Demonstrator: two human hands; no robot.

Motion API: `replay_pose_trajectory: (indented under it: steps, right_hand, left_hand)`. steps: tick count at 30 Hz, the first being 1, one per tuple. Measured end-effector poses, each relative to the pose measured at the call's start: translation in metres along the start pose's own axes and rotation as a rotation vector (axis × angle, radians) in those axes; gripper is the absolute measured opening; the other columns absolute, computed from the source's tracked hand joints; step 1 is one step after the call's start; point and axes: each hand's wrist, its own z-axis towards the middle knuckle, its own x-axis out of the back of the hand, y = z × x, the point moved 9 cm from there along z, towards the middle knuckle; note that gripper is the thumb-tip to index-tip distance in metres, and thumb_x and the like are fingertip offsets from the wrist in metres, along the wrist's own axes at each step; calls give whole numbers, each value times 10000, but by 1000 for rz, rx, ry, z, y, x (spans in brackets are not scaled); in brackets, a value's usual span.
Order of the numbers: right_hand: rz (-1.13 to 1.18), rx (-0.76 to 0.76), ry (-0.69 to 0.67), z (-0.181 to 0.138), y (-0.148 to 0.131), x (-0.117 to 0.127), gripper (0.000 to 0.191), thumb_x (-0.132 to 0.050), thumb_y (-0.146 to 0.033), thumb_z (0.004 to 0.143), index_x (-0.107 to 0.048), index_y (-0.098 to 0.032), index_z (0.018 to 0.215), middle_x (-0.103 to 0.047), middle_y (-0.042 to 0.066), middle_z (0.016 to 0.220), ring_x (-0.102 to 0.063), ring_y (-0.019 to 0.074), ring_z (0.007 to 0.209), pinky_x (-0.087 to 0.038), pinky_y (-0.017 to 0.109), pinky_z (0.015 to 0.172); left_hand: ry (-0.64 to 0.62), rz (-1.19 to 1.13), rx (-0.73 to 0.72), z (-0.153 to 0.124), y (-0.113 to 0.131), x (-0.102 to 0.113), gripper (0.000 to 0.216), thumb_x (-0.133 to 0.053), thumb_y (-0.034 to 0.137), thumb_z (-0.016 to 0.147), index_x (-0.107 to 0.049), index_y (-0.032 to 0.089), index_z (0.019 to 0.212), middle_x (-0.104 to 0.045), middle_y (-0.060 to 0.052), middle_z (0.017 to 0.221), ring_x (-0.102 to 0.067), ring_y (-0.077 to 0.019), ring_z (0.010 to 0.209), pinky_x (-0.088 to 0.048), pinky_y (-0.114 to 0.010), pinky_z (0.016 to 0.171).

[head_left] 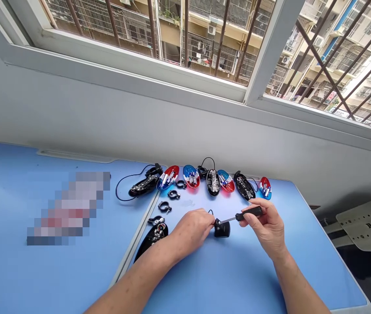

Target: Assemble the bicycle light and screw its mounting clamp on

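My right hand [267, 224] is closed around the black handle of a small screwdriver [244, 215], whose metal tip points left into a small black part [222, 228] standing on the blue table [237, 270]. My left hand [193, 230] pinches that black part from its left side, fingers closed on it. A thin black wire rises just behind the part.
Along the back lie several red-and-blue oval light covers [191, 176] and black oval bases [212, 182], one with a wire [123, 185]. Black clamp rings [165, 207] and another black base [154, 237] lie left of my hands. A white perforated panel [365, 226] stands at the right.
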Motion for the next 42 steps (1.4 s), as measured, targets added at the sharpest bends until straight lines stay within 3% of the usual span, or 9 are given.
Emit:
replay_pose_trajectory:
  steps: [6,10,16,19,23,26,31,38,42]
  right_hand:
    - [-134,25,81,-2,-3,4,157,-699,-220,768,-554,-209,828,-672,-30,670,-681,124,508,-554,195,487]
    - [-152,-12,120,-1,-3,4,210,-708,-279,753,-515,-199,736,-595,-55,545,-642,128,429,-516,203,424]
    - [-216,-26,148,0,2,5,311,-658,-388,789,-448,-204,653,-547,-52,529,-543,85,345,-419,188,343]
    - [-251,-44,78,0,4,2,270,-543,-422,868,-464,-209,722,-516,-58,514,-518,84,377,-437,191,367]
    - [-199,-66,-73,2,0,-3,210,-420,-390,938,-522,-216,997,-601,35,888,-559,97,584,-496,211,469]
    - [-70,-115,-210,2,-2,-10,249,-437,-359,939,-493,-248,1154,-587,53,1004,-530,85,571,-471,204,427]
    - [108,-127,-315,2,-3,-16,198,-579,-315,872,-580,-236,1053,-638,42,966,-593,97,573,-555,256,503]
    - [59,-185,-140,3,12,-6,157,-671,-309,807,-584,-203,884,-669,7,741,-673,143,589,-597,304,607]
    - [0,-86,-28,3,11,-1,229,-693,-284,782,-538,-229,942,-669,-7,786,-663,127,558,-588,281,570]
  left_hand:
    - [15,9,3,1,-2,1,229,-475,60,824,-640,157,698,-649,-47,673,-592,-173,662,-432,-244,607]
    - [24,9,-2,0,-2,2,247,-453,60,830,-627,166,691,-636,-32,663,-575,-159,641,-426,-236,599]
    - [31,6,-20,0,2,4,253,-434,47,825,-604,166,681,-625,-30,660,-565,-159,635,-422,-239,600]
    - [31,4,-20,0,3,5,256,-435,52,830,-584,170,658,-615,-23,645,-557,-155,624,-413,-232,588]
    - [23,5,-16,0,4,6,250,-444,53,831,-572,169,650,-609,-21,639,-549,-153,617,-403,-230,585]
    - [14,3,-12,0,4,6,246,-443,55,833,-571,169,656,-606,-20,642,-544,-151,610,-400,-230,586]
    - [9,-4,-5,0,2,4,258,-425,51,835,-582,166,666,-610,-26,649,-548,-155,622,-404,-232,593]
    - [14,-12,-11,0,2,4,245,-440,62,829,-595,171,674,-614,-24,656,-553,-156,625,-400,-233,589]
    - [18,-18,-15,0,2,4,245,-437,59,830,-593,171,676,-612,-26,655,-556,-161,631,-399,-237,592]
